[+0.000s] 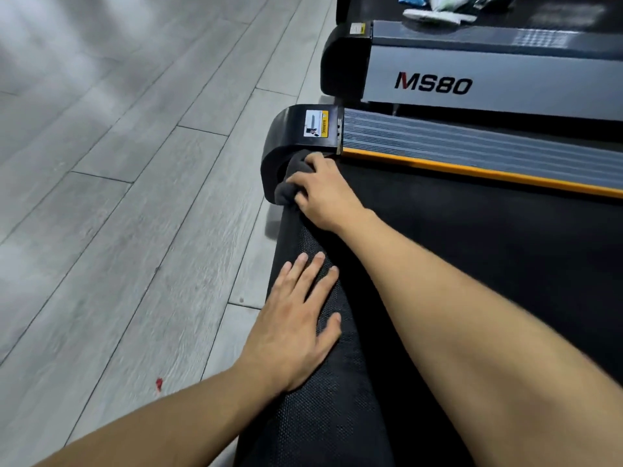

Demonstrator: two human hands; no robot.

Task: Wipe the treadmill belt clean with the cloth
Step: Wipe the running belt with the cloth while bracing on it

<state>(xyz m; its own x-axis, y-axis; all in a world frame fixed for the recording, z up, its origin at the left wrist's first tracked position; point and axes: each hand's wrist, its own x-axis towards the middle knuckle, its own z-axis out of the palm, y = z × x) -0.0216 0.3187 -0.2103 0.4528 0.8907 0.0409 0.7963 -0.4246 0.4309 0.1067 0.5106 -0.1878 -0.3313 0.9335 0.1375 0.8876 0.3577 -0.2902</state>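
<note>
A second treadmill (488,79) alongside reads "MS80" on its grey side rail. A yellow "WARNING" sticker (316,123) sits on the near machine's black end cap (290,136). The right hand (320,193) has its fingers curled around a dark grey cloth (290,178), bunched at the belt's far corner against that cap and the orange-edged rail (472,170). The left hand (296,328) lies flat, fingers spread, near the treadmill belt (472,264) end edge. Grey plank floor (118,163) stretches open to the left.
</note>
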